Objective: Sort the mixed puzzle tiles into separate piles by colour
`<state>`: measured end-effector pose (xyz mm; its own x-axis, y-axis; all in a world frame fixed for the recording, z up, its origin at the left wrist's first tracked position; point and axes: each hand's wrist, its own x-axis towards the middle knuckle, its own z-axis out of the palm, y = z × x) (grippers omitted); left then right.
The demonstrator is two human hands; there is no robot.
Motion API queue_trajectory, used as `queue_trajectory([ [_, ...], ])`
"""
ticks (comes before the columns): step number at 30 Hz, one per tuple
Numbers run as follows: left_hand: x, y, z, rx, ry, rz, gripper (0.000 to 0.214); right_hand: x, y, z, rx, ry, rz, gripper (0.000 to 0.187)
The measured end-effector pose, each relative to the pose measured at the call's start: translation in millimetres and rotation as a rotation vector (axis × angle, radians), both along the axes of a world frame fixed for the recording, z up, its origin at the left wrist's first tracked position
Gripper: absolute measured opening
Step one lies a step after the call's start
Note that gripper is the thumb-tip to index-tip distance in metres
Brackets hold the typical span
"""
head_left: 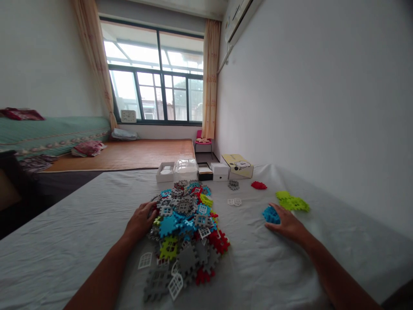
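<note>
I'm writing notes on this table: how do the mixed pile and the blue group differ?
The mixed pile shows grey, blue, red, green and white pieces; the blue group shows only blue. The mixed pile is far larger than the blue group. The left hand is at the mixed pile, the right hand at the blue group. Both lie on the pale cloth.

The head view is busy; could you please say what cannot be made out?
In the head view:
- lower pieces of the pile: hidden by upper ones
- blue item: partly covered by the right hand
- dark mark on white box: too small
- left forearm: cut off by bottom edge
</note>
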<state>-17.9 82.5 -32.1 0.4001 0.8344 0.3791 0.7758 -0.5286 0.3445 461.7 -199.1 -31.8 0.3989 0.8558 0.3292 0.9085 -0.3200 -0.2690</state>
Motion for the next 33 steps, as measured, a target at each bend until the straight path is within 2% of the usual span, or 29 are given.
queue_trajectory([
  [4, 0, 0, 0.9, -0.011, 0.005, 0.001, 0.043, -3, 5, -6.2, -0.003, -0.001, 0.012, 0.061],
  [8, 1, -2, 2.1, -0.017, -0.008, 0.001, 0.041, 2, 4, -8.0, -0.041, -0.045, -0.093, 0.061],
  [10, 1, -3, 2.2, -0.019, -0.014, 0.001, 0.04, -2, 2, -3.9, -0.06, -0.086, -0.149, 0.065],
  [12, 1, -3, 1.7, -0.019, -0.014, 0.008, 0.04, -15, 2, 6.6, -0.036, -0.144, -0.138, 0.068],
  [14, 1, -3, 0.8, -0.015, -0.014, 0.013, 0.04, -40, 5, 23.4, 0.013, -0.161, 0.006, 0.064],
  [18, 1, -3, -0.2, -0.01, -0.015, 0.002, 0.04, -109, 23, 62.0, 0.0, 0.007, 0.517, 0.047],
  [21, 2, -5, 0.7, -0.004, -0.013, 0.007, 0.039, -153, 45, 77.9, -0.031, 0.119, 0.733, 0.047],
  [24, 2, -7, 2.6, 0.002, -0.006, 0.018, 0.039, -179, 70, 77.0, -0.042, 0.149, 0.794, 0.056],
  [27, 2, -8, 4.2, 0.003, 0.002, 0.013, 0.039, -194, 87, 68.1, -0.038, 0.177, 0.803, 0.048],
  [29, 2, -8, 4.7, 0.002, 0.006, 0.008, 0.04, -203, 90, 62.8, 0.015, 0.199, 0.819, 0.041],
  [33, 1, -6, 4.0, -0.007, 0.012, 0.005, 0.041, -207, 87, 58.1, 0.14, 0.191, 0.841, 0.043],
])
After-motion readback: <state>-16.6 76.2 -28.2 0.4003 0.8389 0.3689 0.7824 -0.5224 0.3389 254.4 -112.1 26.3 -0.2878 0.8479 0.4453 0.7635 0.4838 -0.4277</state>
